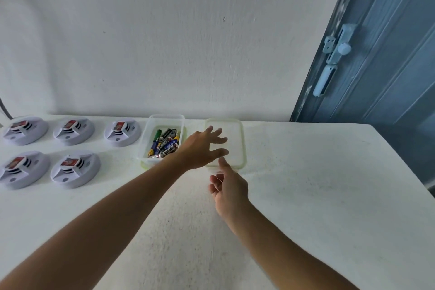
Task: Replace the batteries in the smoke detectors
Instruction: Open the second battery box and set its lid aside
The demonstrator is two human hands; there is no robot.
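Observation:
Several white round smoke detectors [73, 130] lie in two rows at the table's left, each with a red label on top. A clear plastic box [150, 129] holds several loose batteries [164, 142]. To its right lies a clear container lid [239, 139], flat on the table. My left hand [202, 146] hovers over the lid's left side, fingers spread, holding nothing. My right hand [229, 187] sits just in front of the lid's near edge, fingers loosely apart and empty.
The white table [306, 195] stands against a white wall. A blue door [381, 49] with a latch stands at the right, beyond the table's right edge. A dark cable shows at the far left edge.

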